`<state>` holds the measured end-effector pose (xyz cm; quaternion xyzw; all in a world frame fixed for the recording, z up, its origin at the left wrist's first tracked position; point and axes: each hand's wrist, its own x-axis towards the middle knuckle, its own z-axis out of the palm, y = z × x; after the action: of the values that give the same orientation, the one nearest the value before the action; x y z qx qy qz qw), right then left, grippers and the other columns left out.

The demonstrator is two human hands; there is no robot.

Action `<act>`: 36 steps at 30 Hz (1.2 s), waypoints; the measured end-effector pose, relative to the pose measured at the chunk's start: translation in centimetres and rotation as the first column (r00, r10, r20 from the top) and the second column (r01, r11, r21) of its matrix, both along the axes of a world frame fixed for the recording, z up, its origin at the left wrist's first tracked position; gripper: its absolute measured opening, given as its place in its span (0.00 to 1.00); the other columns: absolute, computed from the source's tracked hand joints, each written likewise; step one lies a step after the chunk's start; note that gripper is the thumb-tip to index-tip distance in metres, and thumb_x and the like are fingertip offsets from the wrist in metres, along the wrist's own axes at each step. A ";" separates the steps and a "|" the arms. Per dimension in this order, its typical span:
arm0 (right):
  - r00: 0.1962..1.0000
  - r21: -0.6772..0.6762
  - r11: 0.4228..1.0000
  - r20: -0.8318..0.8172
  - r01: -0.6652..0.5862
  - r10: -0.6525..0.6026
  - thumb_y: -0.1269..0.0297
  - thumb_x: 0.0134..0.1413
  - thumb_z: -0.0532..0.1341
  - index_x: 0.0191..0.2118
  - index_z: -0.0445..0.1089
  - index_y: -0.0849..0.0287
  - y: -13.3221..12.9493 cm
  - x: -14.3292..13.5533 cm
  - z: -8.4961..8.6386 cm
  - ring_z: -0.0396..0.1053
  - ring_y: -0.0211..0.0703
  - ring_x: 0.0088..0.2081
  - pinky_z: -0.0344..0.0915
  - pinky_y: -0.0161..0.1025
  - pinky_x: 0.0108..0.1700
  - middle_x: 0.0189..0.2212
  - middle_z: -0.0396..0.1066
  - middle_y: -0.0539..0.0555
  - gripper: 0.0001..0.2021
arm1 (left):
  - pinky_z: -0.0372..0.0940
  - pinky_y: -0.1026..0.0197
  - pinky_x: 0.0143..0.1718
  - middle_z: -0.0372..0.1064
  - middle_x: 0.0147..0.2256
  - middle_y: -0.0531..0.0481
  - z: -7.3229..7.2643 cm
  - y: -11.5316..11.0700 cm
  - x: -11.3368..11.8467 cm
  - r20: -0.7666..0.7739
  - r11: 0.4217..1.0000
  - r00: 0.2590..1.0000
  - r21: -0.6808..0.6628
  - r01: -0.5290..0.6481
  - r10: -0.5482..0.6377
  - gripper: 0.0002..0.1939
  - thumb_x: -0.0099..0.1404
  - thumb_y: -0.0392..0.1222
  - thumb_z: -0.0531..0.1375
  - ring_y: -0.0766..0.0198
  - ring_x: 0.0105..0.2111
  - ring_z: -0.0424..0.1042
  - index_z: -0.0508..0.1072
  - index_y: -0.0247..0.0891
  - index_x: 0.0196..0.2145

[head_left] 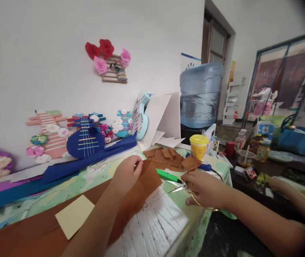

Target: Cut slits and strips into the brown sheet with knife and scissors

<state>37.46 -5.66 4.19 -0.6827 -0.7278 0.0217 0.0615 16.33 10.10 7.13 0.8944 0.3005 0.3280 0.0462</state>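
My left hand is closed, its fingertips pinching the upper edge of a brown crepe-like sheet. The sheet partly covers a white board marked with dark streaky lines. In my right hand are scissors with gold handles, the blades parted and pointing left just off the sheet's right edge. A small brown piece sits at the right fingertips; I cannot tell whether they grip it. Beyond the blades lies a bright green tool, and behind it brown scraps are heaped.
A pale yellow square rests on a long brown sheet at left. Paper instruments lean along the wall behind blue strips. A yellow cup and a water jug stand behind. Another person's hand is at right.
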 end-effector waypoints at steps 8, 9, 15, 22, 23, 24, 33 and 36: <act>0.952 0.023 0.982 0.251 -0.188 0.176 0.41 0.33 0.57 0.37 0.66 0.62 4.5 0.1 0.5 0.63 0.51 0.35 0.56 0.41 0.34 0.33 0.67 0.60 0.29 | 0.56 0.62 0.29 0.63 0.26 0.53 -0.1 -1.0 0.4 -0.013 0.997 0.997 0.024 0.073 -0.073 0.10 0.60 0.41 0.45 0.63 0.28 0.63 0.63 0.40 0.26; 0.945 0.021 0.979 0.264 -0.203 0.191 0.41 0.33 0.57 0.37 0.66 0.63 4.7 0.2 0.6 0.63 0.51 0.35 0.56 0.41 0.34 0.33 0.67 0.60 0.30 | 0.56 0.62 0.29 0.63 0.26 0.53 -0.1 -1.0 0.3 -0.006 0.997 0.997 0.021 0.079 -0.079 0.09 0.60 0.41 0.45 0.62 0.28 0.63 0.62 0.40 0.27; 0.909 0.008 0.956 0.313 -0.293 0.276 0.40 0.33 0.56 0.38 0.66 0.63 5.8 -0.1 0.4 0.63 0.51 0.35 0.56 0.41 0.34 0.34 0.66 0.60 0.31 | 0.56 0.62 0.30 0.63 0.27 0.53 0.1 -0.8 -0.1 0.043 0.997 0.997 -0.019 0.070 -0.069 0.09 0.59 0.43 0.46 0.62 0.29 0.63 0.63 0.40 0.27; 0.880 0.013 0.913 0.275 -0.407 0.388 0.45 0.36 0.58 0.40 0.65 0.61 7.5 -0.3 0.4 0.64 0.49 0.33 0.56 0.39 0.31 0.33 0.67 0.59 0.27 | 0.55 0.63 0.28 0.63 0.25 0.55 -1.7 2.2 -0.5 0.086 0.990 0.996 -0.141 -0.021 0.033 0.10 0.59 0.43 0.45 0.63 0.26 0.62 0.62 0.40 0.25; 0.871 0.006 0.905 0.275 -0.425 0.407 0.45 0.36 0.58 0.40 0.66 0.61 7.7 -0.4 0.4 0.64 0.48 0.33 0.56 0.39 0.30 0.32 0.67 0.59 0.27 | 0.55 0.63 0.27 0.63 0.25 0.55 -2.1 2.7 -0.5 0.087 0.986 0.995 -0.161 -0.037 0.051 0.10 0.59 0.43 0.45 0.64 0.26 0.62 0.62 0.40 0.25; 0.862 -0.006 0.899 0.279 -0.439 0.423 0.46 0.37 0.58 0.39 0.66 0.61 7.9 -0.5 0.5 0.64 0.48 0.32 0.55 0.39 0.30 0.32 0.68 0.59 0.26 | 0.55 0.64 0.27 0.63 0.24 0.55 -2.6 3.2 -0.6 0.085 0.983 0.994 -0.179 -0.050 0.066 0.10 0.58 0.43 0.46 0.64 0.26 0.62 0.62 0.40 0.25; 0.838 -0.127 0.915 0.368 -0.384 0.403 0.43 0.33 0.58 0.36 0.68 0.62 9.3 -1.5 1.6 0.65 0.51 0.31 0.55 0.40 0.28 0.29 0.69 0.61 0.27 | 0.54 0.65 0.25 0.61 0.22 0.56 -4.8 5.1 -0.6 0.045 0.963 0.995 -0.259 -0.075 0.090 0.09 0.58 0.42 0.46 0.65 0.24 0.61 0.62 0.40 0.24; 0.850 -0.193 0.920 0.355 -0.341 0.389 0.42 0.32 0.58 0.36 0.69 0.61 9.7 -1.5 1.8 0.65 0.50 0.31 0.55 0.39 0.28 0.29 0.69 0.60 0.28 | 0.54 0.64 0.26 0.61 0.22 0.56 -5.3 5.7 -0.8 0.031 0.956 0.994 -0.280 -0.092 0.105 0.08 0.58 0.41 0.47 0.64 0.25 0.62 0.62 0.40 0.24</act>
<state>36.00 4.00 5.98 -0.5250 -0.8391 -0.0575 -0.1306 15.52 15.80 1.80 0.8553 0.3865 0.3047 0.1619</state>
